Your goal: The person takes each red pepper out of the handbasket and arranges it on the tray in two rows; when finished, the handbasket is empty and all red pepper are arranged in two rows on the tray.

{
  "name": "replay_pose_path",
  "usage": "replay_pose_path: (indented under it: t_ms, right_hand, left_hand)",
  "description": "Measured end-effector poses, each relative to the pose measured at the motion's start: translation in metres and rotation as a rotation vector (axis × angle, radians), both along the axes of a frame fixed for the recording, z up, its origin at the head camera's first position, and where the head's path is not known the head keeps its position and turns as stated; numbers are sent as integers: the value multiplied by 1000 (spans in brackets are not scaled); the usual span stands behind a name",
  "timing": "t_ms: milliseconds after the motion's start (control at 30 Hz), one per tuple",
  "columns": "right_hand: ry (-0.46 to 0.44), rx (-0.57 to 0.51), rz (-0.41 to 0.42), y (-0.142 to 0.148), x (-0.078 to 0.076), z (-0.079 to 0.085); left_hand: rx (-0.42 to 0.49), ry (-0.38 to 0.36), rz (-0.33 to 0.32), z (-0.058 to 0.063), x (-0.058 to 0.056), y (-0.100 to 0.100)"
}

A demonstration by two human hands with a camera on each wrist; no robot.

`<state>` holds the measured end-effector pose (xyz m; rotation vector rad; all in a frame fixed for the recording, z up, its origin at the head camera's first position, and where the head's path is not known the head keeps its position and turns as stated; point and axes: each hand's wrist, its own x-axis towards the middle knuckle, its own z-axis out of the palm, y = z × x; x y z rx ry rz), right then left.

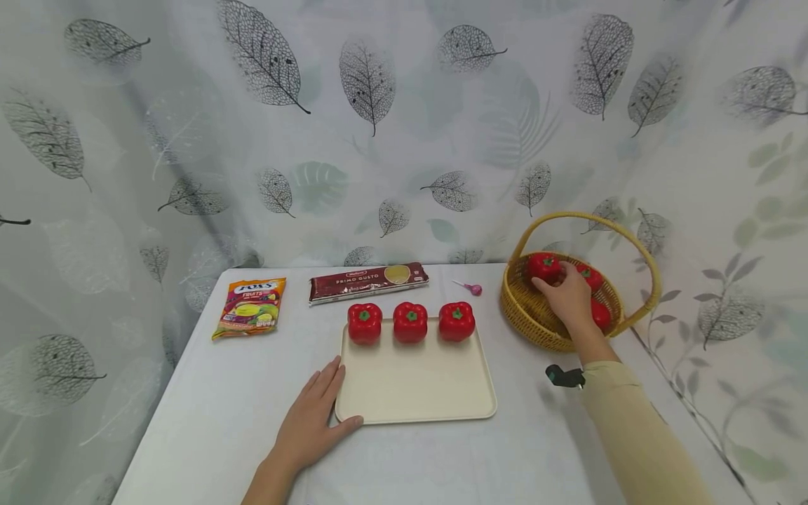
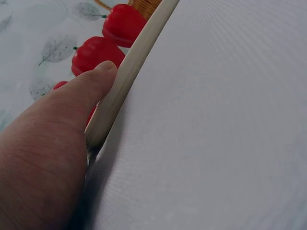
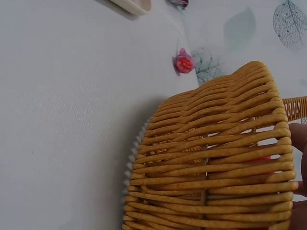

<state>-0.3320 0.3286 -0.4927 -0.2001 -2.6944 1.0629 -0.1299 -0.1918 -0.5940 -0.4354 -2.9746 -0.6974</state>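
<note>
In the head view my right hand [image 1: 569,298] reaches into the wicker basket [image 1: 524,319], its thumb and fingers around a red bell pepper [image 1: 543,264] at the far left inside. Two more bell peppers, one of them this red pepper [image 1: 600,314], lie on the basket's right side. My left hand [image 1: 309,424] rests at the left edge of the cream tray [image 1: 416,393], fingers straight, thumb [image 2: 103,72] over the rim. Along the tray's back edge stand three red bell peppers in a row: left [image 1: 364,324], middle [image 1: 410,322] and right [image 1: 456,321].
Behind the tray lies a dark red Primo Gusto packet [image 1: 369,282], with a lollipop [image 1: 472,288] to its right. A Fox's Fruits candy bag [image 1: 250,307] lies at the back left. The basket's tall handle [image 1: 656,280] arches up on the right. A leaf-print curtain hangs behind the table.
</note>
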Motion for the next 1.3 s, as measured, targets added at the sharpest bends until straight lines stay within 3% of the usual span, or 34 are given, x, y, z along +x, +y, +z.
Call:
replay_pose_path:
  t_ms: [300, 767, 1300]
  right_hand:
    - [-1, 10, -2, -1, -7, -4]
    - [-27, 137, 12, -4, -23, -7]
    - [-41, 43, 1, -2, -30, -16]
  left_hand:
    - [-1, 0, 0, -1, 0, 0]
    - [8, 10, 7, 1, 0, 0]
    - [18, 18, 10, 2, 1, 0]
